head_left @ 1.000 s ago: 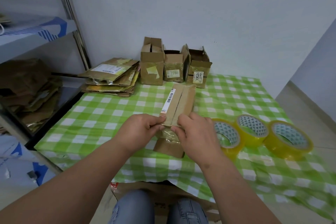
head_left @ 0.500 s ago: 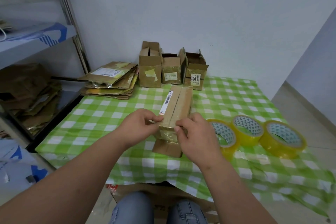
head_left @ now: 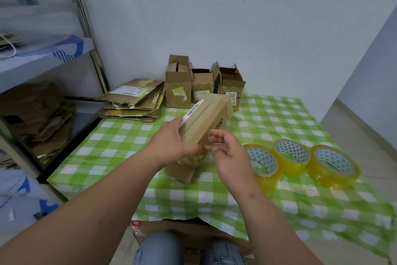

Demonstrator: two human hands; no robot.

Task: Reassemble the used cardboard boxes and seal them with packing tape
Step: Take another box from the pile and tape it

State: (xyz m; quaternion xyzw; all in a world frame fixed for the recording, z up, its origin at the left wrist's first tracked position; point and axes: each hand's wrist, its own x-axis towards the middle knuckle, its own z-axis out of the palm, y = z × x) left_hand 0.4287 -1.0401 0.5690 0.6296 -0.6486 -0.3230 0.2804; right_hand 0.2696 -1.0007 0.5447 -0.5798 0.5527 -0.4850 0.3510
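box (head_left: pixel 206 122) tilted in left hand (head_left: pixel 171 142), tape rolls (head_left: pixel 292 157) beside.

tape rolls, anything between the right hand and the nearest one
Nothing visible. The right hand hovers by the held box; the nearest tape roll sits just to its right on the checked cloth, with open space between.

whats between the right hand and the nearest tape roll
Nothing: in the head view only bare green checked tablecloth separates the right hand from the nearest tape roll.
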